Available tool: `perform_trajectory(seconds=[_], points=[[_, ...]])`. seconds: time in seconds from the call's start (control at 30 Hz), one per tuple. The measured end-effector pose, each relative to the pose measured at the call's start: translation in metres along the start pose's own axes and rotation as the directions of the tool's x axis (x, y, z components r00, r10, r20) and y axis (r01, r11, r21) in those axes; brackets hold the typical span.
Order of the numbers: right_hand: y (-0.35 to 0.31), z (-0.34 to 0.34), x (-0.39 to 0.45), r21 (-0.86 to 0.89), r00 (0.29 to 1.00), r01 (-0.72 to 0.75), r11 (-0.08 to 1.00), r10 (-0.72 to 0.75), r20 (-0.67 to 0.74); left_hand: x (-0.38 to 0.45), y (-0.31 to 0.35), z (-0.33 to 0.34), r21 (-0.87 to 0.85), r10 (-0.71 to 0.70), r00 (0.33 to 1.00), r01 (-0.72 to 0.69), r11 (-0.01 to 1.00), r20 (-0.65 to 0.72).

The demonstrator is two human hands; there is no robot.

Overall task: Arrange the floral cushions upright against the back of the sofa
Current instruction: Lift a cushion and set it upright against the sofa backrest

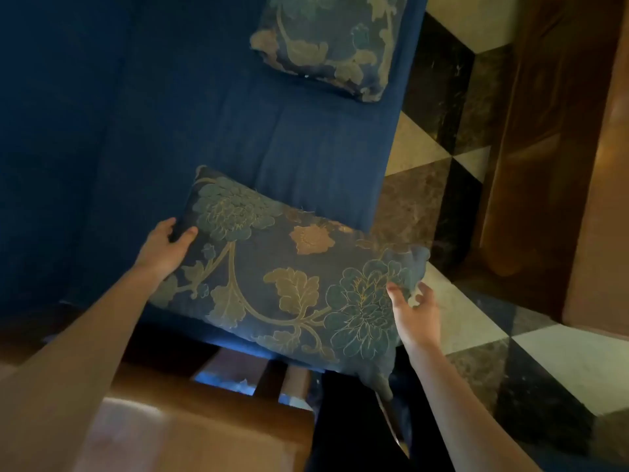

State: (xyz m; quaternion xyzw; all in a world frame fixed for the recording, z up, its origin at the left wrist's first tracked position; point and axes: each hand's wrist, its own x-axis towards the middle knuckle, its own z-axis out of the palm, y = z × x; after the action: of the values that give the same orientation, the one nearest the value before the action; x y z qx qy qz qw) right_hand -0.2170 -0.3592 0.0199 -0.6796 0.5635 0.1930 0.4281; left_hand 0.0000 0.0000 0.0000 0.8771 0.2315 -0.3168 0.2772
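A dark blue floral-patterned fabric cushion (282, 277) is grasped at one end by the left hand (166, 248), while the right hand (417, 310) is seen loosened, fingers spread, at its opposite corner over the blue fabric sofa (136, 114).

Dim, warm light. Floor (483, 338) of polished stone, checkered in pale and dark marbled tiles, glossy with reflections. Brown wooden panelling (558, 137) along the right. Wooden frame (190, 434) at bottom.

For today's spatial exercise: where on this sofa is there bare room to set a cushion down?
Bare blue seat lies between the far cushion and the held cushion, and along the sofa back at left. The near end is crowded by both hands.
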Motion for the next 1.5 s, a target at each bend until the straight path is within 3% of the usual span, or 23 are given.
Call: perform_trajectory(seconds=[0.2, 0.6, 0.93, 1.17, 1.5], points=[[0.004, 0.011, 0.024, 0.120, 0.986, -0.156, 0.980, 0.147, 0.080, 0.014, -0.008, -0.001, 0.072, -0.085, 0.990, 0.077, 0.994, 0.110], [0.008, 0.028, 0.040, 0.298, 0.942, -0.325, 0.897, 0.280, 0.185, 0.036, -0.011, 0.003, -0.020, -0.173, 0.973, 0.178, 0.984, 0.152], [-0.014, 0.026, 0.039, 0.307, 0.979, -0.188, 0.933, 0.152, 0.137, 0.002, -0.032, -0.007, -0.202, -0.307, 0.920, 0.357, 0.912, 0.244], [-0.046, 0.035, 0.039, 0.294, 0.984, -0.018, 0.956, -0.035, 0.175, -0.024, -0.054, -0.020, -0.382, -0.289, 0.948, 0.317, 0.868, 0.131], [-0.139, 0.072, 0.056, 0.155, 0.910, 0.280, 0.947, -0.314, 0.271, -0.062, -0.106, -0.034, -0.675, -0.402, 0.915, 0.312, 0.668, 0.024]])
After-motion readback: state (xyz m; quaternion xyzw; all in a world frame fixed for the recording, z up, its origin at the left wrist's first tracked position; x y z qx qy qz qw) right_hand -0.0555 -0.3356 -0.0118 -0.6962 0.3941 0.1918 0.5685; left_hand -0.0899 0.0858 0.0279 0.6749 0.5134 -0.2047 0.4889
